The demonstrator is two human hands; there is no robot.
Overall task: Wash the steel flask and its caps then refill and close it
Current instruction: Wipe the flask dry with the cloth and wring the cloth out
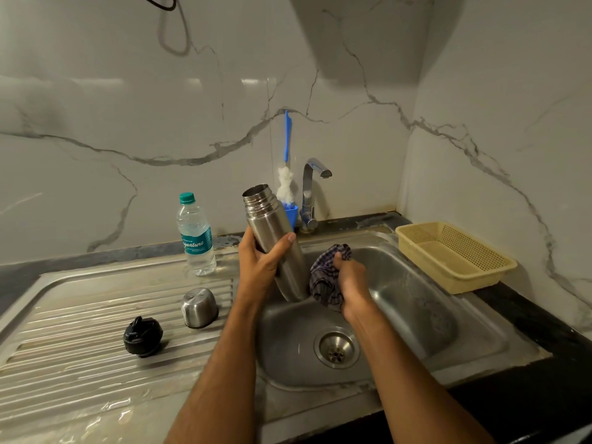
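Left hand grips open flask over sink — right hand clutches cloth against its base.

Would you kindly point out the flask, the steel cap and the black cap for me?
flask (272, 232): head view, on its bare steel body above the left hand's fingers.
steel cap (199, 307): head view, on its side wall.
black cap (143, 336): head view, on its top.

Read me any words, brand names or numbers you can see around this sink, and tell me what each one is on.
"...gnature", first letter cut off by the curve: white script on the teal label of the plastic water bottle.
Smaller lines under it on that label: too small to read.
Steel flask, its two caps, basket: no text visible.
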